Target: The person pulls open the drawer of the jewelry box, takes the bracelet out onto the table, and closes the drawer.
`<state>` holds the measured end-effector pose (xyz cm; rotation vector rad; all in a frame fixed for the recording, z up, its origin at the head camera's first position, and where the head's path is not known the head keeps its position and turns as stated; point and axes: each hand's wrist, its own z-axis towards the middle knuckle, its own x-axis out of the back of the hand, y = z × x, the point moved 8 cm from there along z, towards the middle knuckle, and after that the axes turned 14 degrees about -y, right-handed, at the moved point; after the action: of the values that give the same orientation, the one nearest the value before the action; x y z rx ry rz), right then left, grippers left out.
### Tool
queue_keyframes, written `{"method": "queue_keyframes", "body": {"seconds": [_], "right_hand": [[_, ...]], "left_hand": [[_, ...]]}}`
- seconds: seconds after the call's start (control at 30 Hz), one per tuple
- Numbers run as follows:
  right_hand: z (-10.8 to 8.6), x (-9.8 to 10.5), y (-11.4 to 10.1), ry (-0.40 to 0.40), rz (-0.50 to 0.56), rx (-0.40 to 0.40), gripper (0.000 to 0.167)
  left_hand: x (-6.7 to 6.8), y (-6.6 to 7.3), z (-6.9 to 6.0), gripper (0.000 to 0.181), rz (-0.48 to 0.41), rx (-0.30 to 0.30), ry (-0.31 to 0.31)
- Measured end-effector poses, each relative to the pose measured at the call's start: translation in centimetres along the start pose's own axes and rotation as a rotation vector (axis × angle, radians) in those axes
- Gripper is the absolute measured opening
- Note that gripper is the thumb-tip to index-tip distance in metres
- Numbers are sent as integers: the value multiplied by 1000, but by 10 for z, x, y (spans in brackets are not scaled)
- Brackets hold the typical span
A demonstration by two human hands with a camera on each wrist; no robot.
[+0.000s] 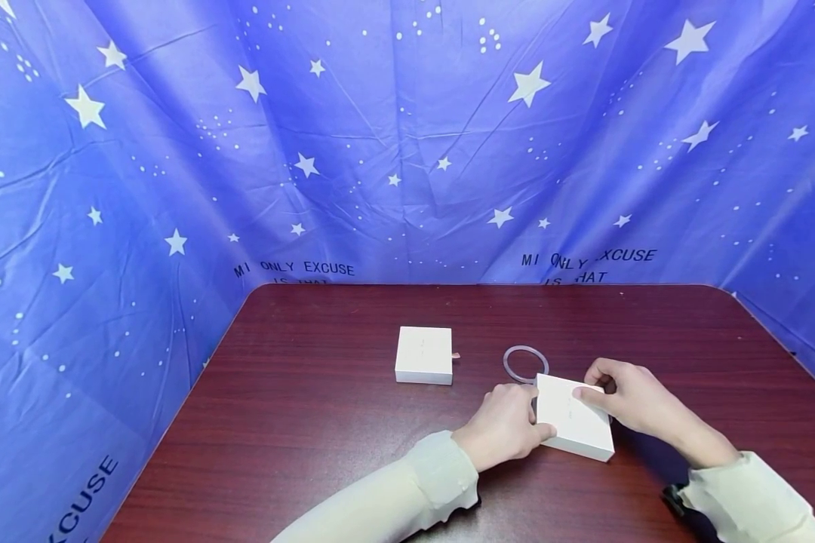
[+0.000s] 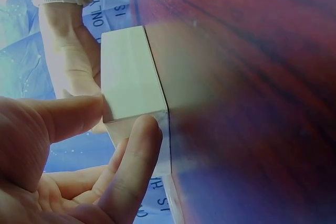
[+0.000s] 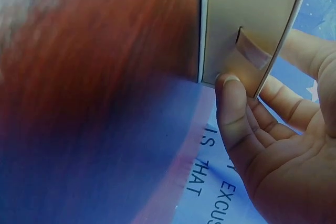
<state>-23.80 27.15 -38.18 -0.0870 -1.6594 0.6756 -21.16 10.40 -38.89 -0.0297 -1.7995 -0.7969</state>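
Note:
A flat white box (image 1: 573,424) is held between both hands, close over the dark red table. My left hand (image 1: 505,424) grips its left end, the thumb on one face and fingers against the side in the left wrist view. From the other side, my right hand (image 1: 635,397) holds the box's right end, with the thumb on the top. In the right wrist view, a short ribbon tab (image 3: 253,51) sticks out of a slot in the box's end, near the fingers. A pale grey ring (image 1: 505,365) lies just behind the held box.
Another white box (image 1: 424,353), with a small ribbon tab (image 1: 456,356) at its right side, sits left of the ring. The dark red table (image 1: 299,422) ends at a blue star-printed curtain (image 1: 394,136) behind and at the sides.

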Motion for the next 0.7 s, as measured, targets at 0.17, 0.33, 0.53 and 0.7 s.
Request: {"method": "queue_keyframes", "body": {"seconds": [0.17, 0.33, 0.53, 0.7], "right_hand": [[0, -2, -2, -11, 0, -6, 20], [0, -3, -4, -22, -4, -10, 21], [0, -5, -7, -27, 4, -8, 20], [1, -6, -9, -22, 10, -9, 21]], "left_hand": [[0, -2, -2, 22, 1, -3, 6], [0, -3, -4, 22, -8, -4, 11], [1, -5, -7, 21, -32, 0, 6], [1, -7, -9, 20, -39, -8, 1]]}}
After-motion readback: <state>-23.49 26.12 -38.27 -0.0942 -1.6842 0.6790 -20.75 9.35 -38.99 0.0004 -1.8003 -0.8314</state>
